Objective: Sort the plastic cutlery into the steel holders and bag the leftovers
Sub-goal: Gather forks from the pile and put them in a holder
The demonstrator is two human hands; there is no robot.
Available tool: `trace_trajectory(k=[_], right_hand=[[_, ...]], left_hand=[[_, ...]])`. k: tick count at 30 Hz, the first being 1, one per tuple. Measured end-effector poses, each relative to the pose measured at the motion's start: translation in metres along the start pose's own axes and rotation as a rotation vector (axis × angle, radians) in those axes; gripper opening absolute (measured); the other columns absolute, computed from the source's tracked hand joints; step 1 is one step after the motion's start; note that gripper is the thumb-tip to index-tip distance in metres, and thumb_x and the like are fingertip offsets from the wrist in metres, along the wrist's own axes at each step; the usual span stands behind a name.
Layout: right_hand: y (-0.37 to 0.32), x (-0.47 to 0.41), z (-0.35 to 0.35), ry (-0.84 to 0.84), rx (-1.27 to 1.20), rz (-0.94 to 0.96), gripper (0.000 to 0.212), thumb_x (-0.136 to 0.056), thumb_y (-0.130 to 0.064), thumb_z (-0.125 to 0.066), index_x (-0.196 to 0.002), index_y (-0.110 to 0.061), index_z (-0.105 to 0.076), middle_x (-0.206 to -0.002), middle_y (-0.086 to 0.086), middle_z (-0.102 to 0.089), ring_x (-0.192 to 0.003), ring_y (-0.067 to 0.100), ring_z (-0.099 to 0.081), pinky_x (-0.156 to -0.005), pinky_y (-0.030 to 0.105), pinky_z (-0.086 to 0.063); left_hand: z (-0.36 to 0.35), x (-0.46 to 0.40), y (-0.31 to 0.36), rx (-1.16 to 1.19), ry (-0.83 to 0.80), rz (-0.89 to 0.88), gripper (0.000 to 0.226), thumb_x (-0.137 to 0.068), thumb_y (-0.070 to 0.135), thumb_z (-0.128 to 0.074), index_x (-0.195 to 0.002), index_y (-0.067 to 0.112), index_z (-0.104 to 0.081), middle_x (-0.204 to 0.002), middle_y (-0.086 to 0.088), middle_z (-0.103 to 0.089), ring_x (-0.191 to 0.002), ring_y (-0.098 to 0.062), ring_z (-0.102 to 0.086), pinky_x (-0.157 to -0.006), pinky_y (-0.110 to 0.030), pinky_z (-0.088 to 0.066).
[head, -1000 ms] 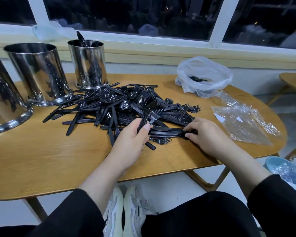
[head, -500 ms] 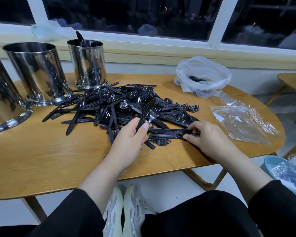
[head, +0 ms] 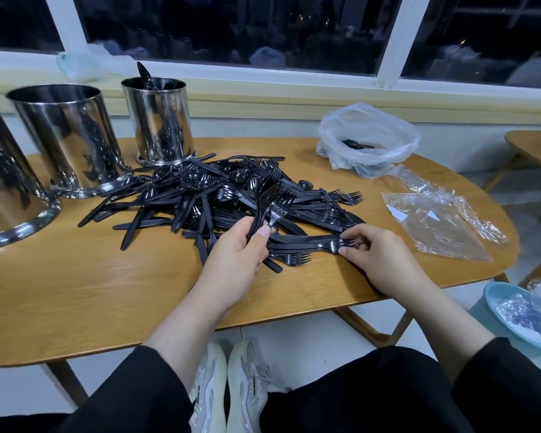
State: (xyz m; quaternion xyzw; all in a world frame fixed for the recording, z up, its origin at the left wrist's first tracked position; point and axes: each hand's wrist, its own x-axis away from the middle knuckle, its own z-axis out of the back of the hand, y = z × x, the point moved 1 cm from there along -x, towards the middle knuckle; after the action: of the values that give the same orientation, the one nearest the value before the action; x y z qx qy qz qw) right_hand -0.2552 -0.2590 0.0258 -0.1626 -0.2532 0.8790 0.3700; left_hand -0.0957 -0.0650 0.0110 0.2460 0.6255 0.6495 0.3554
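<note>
Dark windows run behind a wooden table [head: 75,292] where sorting has barely begun. A large heap of black plastic cutlery [head: 219,195] covers the table's middle, reaching toward its far edge. Three steel holders [head: 66,135] stand along the far left edge; only the right-most [head: 160,120] shows a few pieces inside. The white bag [head: 369,135] near the far right edge holds a few items. The left hand [head: 235,254] grips a small bunch of forks [head: 272,198], tines up. The right hand [head: 378,254] pinches another fork [head: 331,243] lying at the heap's near side. Nearly everything is left to sort.
</note>
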Motion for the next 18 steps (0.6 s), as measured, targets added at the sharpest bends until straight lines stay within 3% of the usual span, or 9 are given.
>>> trace_trajectory(k=[5, 9, 12, 15, 18], right_hand=[[0.0, -0.001, 0.005, 0.23, -0.161, 0.022, 0.012, -0.094, -0.019, -0.071, -0.101, -0.028, -0.071, -0.086, -0.006, -0.069, -0.082, 0.01, -0.061, -0.071, 0.018, -0.048], [-0.01, -0.007, 0.016, 0.367, -0.298, 0.035, 0.01, -0.096, -0.018, -0.068, -0.102, -0.024, -0.073, -0.089, -0.012, -0.069, -0.085, 0.005, -0.062, -0.064, 0.003, -0.039], [-0.017, -0.012, 0.023, 0.37, -0.346, 0.054, 0.012, -0.098, -0.02, -0.064, -0.104, -0.025, -0.073, -0.087, -0.015, -0.069, -0.08, -0.001, -0.062, -0.071, 0.015, -0.045], [-0.024, -0.014, 0.032, 0.378, -0.423, 0.087, 0.014, -0.1, -0.02, -0.062, -0.1, -0.031, -0.071, -0.087, -0.01, -0.071, -0.08, 0.007, -0.066, -0.077, 0.031, -0.054], [-0.037, -0.008, 0.042, 0.208, -0.537, 0.14, 0.016, -0.099, -0.014, -0.062, -0.097, -0.028, -0.071, -0.082, 0.0, -0.072, -0.073, 0.007, -0.065, -0.072, 0.028, -0.055]], left_hand=[[0.0, -0.003, -0.002, 0.001, 0.011, 0.0, 0.027, -0.108, 0.037, -0.047, -0.082, 0.034, -0.055, -0.072, -0.001, -0.039, -0.055, -0.012, -0.028, -0.051, -0.031, -0.024], [0.0, -0.003, -0.004, 0.046, 0.03, 0.014, 0.022, -0.108, 0.036, -0.047, -0.094, 0.032, -0.063, -0.073, -0.004, -0.04, -0.053, -0.011, -0.03, -0.049, -0.028, -0.026], [0.0, -0.004, -0.006, 0.06, 0.047, 0.025, 0.02, -0.108, 0.036, -0.047, -0.102, 0.029, -0.065, -0.074, -0.003, -0.042, -0.053, -0.01, -0.031, -0.05, -0.029, -0.027], [0.0, -0.004, -0.005, 0.079, 0.06, 0.03, 0.022, -0.109, 0.034, -0.047, -0.103, 0.022, -0.064, -0.076, -0.005, -0.042, -0.055, -0.012, -0.03, -0.052, -0.031, -0.027], [0.002, -0.005, -0.005, 0.075, 0.105, 0.043, 0.024, -0.109, 0.032, -0.047, -0.102, 0.016, -0.063, -0.073, -0.004, -0.044, -0.059, -0.015, -0.038, -0.054, -0.03, -0.033]])
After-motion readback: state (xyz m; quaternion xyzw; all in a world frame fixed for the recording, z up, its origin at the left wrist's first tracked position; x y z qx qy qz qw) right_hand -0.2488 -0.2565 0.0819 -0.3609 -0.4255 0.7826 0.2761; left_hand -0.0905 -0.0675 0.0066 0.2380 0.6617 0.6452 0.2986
